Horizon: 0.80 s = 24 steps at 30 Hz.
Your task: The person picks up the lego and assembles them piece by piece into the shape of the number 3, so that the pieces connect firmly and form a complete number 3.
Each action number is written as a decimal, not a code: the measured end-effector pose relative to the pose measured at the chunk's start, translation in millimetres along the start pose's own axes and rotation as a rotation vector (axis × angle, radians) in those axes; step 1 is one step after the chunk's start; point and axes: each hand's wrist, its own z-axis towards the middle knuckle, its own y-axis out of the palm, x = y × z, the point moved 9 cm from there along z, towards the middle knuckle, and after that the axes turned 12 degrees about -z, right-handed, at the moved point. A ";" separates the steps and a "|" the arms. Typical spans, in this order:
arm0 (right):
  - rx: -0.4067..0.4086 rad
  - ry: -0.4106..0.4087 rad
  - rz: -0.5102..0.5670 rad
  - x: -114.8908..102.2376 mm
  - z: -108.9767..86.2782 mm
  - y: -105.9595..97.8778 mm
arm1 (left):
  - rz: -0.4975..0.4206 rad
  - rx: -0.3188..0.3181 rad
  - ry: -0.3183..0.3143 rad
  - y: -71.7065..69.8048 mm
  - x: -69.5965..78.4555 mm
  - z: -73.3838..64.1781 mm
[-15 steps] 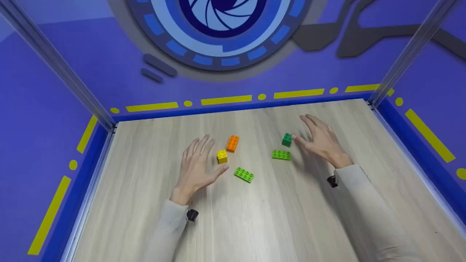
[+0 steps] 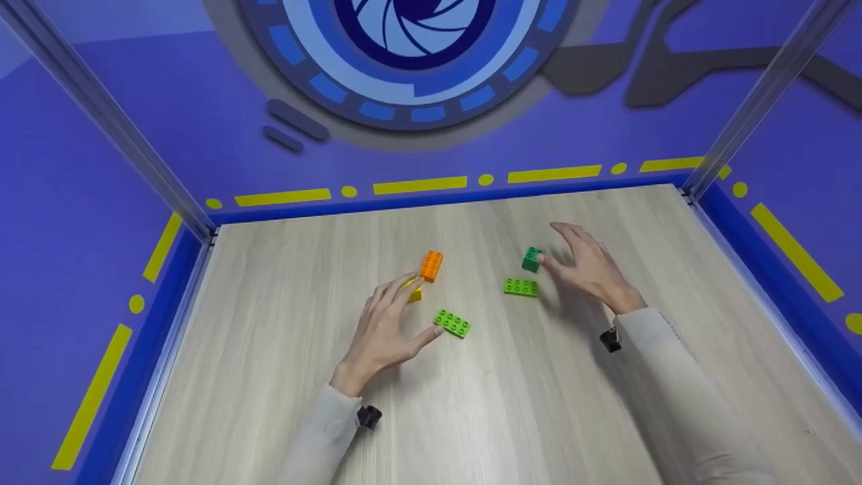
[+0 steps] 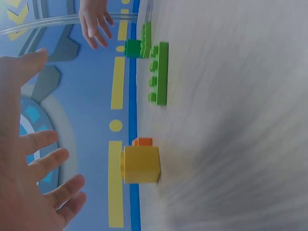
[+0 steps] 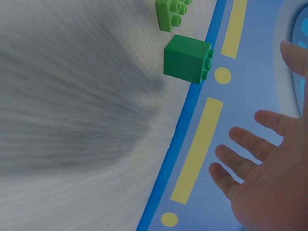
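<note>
In the head view my left hand (image 2: 384, 331) hovers with spread fingers over a small yellow toy brick (image 2: 415, 294), hiding part of it. Its thumb reaches the left end of a light green brick (image 2: 452, 324) in that view; the left wrist view has the hand (image 3: 36, 168) apart from the yellow brick (image 3: 141, 164). An orange brick (image 2: 432, 265) lies just beyond the fingertips. My right hand (image 2: 591, 271) is held above the table, fingers apart, its thumb overlapping a dark green brick (image 2: 531, 260). The right wrist view shows a gap between hand (image 4: 269, 154) and dark green brick (image 4: 186, 58).
A second light green brick (image 2: 521, 287) lies in front of the dark green one. The wooden table (image 2: 485, 404) is bounded by a blue back wall (image 2: 168, 135) and side walls with metal corner posts (image 2: 747, 108).
My left hand has moved right and come over the yellow brick, now partly covering it. The right hand has shifted slightly, its fingertips lower in the view. The bricks lie as before.
</note>
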 end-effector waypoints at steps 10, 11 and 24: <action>-0.033 0.014 0.080 0.4 2.7 13.2 | -0.030 -0.056 0.022 21.2 1.9 -2.4; -0.035 0.012 0.088 0.2 2.7 14.6 | -0.035 -0.064 0.020 23.7 1.7 -2.7; -0.076 0.067 0.170 9.7 1.9 36.3 | -0.035 -0.161 -0.002 54.4 -1.3 0.7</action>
